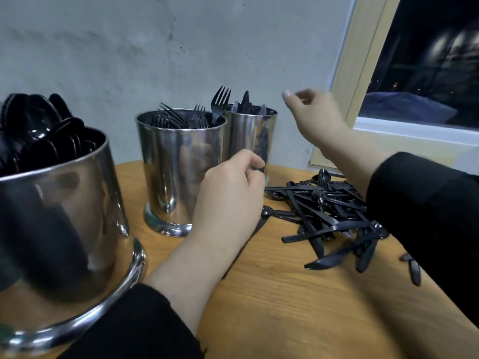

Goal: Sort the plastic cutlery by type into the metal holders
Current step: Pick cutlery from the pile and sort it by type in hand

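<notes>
Your left hand (228, 193) sits low on the wooden table (285, 301), fingers curled round a thin black piece (243, 244) — its type can't be told. Your right hand (315, 114) hangs raised just right of the far knife holder (252, 136), fingers loosely curled, holding nothing. The fork holder (178, 167) stands in the middle, the spoon holder (59, 224) near left. The unsorted cutlery pile (329, 213) lies to the right — between your arms.

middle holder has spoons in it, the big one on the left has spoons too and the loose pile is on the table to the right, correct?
Not quite: the head view shows the middle holder holding forks, not spoons. The rest stands: the big left holder has spoons, and the loose pile lies on the table to the right.
</notes>
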`<state>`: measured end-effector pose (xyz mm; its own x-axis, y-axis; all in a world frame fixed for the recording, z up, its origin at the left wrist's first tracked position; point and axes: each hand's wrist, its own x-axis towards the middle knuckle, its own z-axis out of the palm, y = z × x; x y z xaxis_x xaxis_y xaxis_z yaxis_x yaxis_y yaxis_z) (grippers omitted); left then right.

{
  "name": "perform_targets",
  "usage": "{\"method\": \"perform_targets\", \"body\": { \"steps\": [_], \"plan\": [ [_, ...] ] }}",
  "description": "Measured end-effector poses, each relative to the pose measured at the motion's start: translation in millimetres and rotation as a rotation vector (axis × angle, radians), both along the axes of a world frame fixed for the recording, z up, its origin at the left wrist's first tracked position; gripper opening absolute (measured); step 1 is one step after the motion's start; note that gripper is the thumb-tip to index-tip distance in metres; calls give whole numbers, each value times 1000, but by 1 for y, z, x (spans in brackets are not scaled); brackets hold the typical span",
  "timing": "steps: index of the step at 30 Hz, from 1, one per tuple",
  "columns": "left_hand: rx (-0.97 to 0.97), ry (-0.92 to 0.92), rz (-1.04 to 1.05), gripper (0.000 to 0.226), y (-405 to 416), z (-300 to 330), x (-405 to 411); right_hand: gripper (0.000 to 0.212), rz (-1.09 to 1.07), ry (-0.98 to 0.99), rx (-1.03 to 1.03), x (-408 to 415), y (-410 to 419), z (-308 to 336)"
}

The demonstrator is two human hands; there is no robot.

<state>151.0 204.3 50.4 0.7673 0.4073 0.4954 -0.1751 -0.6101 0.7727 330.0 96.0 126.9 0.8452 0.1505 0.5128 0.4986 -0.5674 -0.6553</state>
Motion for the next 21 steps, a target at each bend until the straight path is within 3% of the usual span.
{"method": "perform_targets", "body": {
  "steps": [3,6,10,13,15,21],
  "plan": [
    [67,68,-31,24,1,2,-1,35,88,-75,-302,-52,-42,-36],
    [295,288,-44,19,4,4,-1,23,224,-129,-480,-108,-81,-72],
    [646,655,-63,8,8,3,-2,29,316,-191,-618,-151,-124,-102],
    [809,879,-94,30,6,4,-5,40,223,-158,-571,-156,-158,-111],
    [815,894,-99,35,5,5,-7,46,204,-138,-615,-156,-175,-117],
    [674,813,-274,28,-7,0,-12,35,214,-45,-628,-159,-202,-121]
  ]
}}
